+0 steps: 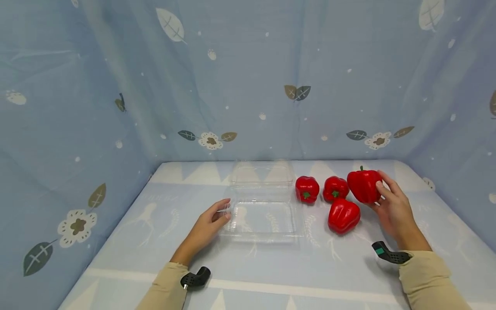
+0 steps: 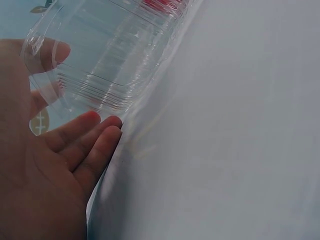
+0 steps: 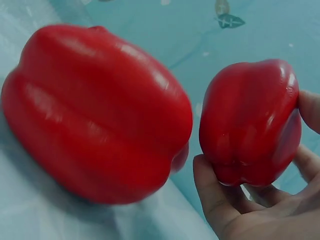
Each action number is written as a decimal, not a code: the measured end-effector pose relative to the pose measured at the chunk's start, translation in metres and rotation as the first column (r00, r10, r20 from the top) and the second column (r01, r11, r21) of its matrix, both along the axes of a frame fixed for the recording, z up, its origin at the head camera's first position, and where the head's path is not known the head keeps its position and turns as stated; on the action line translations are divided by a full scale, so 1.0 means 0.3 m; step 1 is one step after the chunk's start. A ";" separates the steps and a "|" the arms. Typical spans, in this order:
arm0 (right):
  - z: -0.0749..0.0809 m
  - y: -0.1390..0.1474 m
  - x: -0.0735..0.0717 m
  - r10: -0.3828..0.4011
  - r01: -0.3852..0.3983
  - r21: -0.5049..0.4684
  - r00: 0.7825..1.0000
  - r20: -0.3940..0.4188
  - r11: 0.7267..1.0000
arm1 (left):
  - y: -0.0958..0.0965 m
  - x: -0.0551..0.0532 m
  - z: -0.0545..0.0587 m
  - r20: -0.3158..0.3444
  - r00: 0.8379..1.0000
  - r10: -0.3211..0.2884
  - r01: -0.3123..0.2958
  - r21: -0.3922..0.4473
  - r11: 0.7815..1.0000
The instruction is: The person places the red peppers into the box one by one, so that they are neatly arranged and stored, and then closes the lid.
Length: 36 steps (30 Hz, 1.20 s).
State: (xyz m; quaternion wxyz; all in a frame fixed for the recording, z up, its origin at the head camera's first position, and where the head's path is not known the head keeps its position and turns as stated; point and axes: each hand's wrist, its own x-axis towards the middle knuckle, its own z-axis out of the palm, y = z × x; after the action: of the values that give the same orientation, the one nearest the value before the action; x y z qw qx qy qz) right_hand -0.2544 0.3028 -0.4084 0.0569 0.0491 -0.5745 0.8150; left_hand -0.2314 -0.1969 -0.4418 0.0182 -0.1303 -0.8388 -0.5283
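My right hand (image 1: 396, 212) grips a red bell pepper (image 1: 363, 186), its green stem upward; the right wrist view shows the fingers around this pepper (image 3: 250, 122). Close by are three more red bell peppers: one lying on its side (image 1: 344, 216), one behind it (image 1: 335, 188) and one farther left (image 1: 307, 189). A clear plastic clamshell container (image 1: 267, 217) lies with its lid raised at the back. At the container's left edge, my left hand (image 1: 207, 224) holds the rim between thumb and fingers; the left wrist view shows the thumb (image 2: 60, 52) against the plastic wall (image 2: 100, 80).
A pale patterned cloth (image 1: 155, 245) covers the table. Blue printed curtains (image 1: 248, 77) enclose the back and both sides. Each wrist bears a black strap-on device, one on the left (image 1: 196, 278) and one on the right (image 1: 389, 254).
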 end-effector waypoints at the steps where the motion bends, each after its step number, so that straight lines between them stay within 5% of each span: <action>1: 0.004 -0.002 0.002 -0.007 0.007 0.006 1.000 -0.002 1.000 | 0.002 -0.001 0.001 0.001 1.000 0.003 -0.003 -0.004 1.000; 16: 0.070 -0.086 -0.027 0.035 -0.027 0.082 0.995 -0.097 0.996 | -0.001 -0.002 -0.003 -0.014 1.000 0.025 -0.024 0.003 1.000; 30: 0.099 -0.152 -0.025 0.077 -0.072 0.138 0.997 -0.032 0.988 | 0.008 -0.003 -0.020 0.008 1.000 0.028 -0.029 0.013 1.000; 36: 0.125 -0.201 -0.039 0.115 -0.116 0.220 0.993 0.020 0.969 | 0.015 0.013 0.008 0.014 0.999 0.042 -0.042 0.018 0.999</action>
State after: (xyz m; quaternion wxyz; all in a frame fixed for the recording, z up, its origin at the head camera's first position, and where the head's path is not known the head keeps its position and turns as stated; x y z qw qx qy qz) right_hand -0.2660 0.2425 -0.3708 0.0014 0.0855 -0.6579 0.7482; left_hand -0.2277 -0.1924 -0.4392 0.0247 -0.1088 -0.8366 -0.5363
